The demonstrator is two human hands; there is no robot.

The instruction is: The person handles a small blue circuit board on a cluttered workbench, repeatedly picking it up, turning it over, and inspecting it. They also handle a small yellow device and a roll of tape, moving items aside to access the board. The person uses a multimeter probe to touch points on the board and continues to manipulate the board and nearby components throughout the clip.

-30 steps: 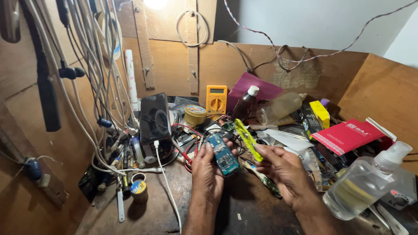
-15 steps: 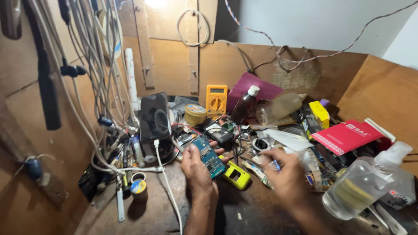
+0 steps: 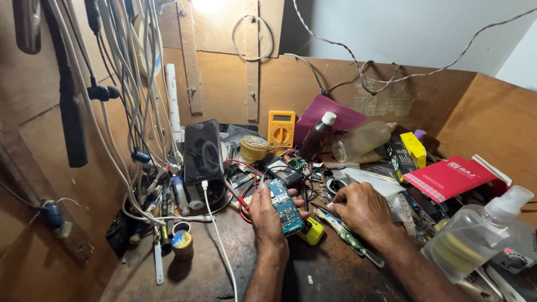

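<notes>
While the left hand grips the blue-green circuit board upright above the wooden bench, its fingers closed around the edges, the right hand rests palm-down, fingers curled among loose tools — whether it grasps anything I cannot tell. A slip could drop the board onto the yellow-handled tool just below — or snag the red wires.

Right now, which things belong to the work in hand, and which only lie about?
In hand: left hand holding blue-green circuit board; right hand among clutter.
Lying about: yellow multimeter, red flat box, clear plastic spray bottle, black propped phone.
</notes>
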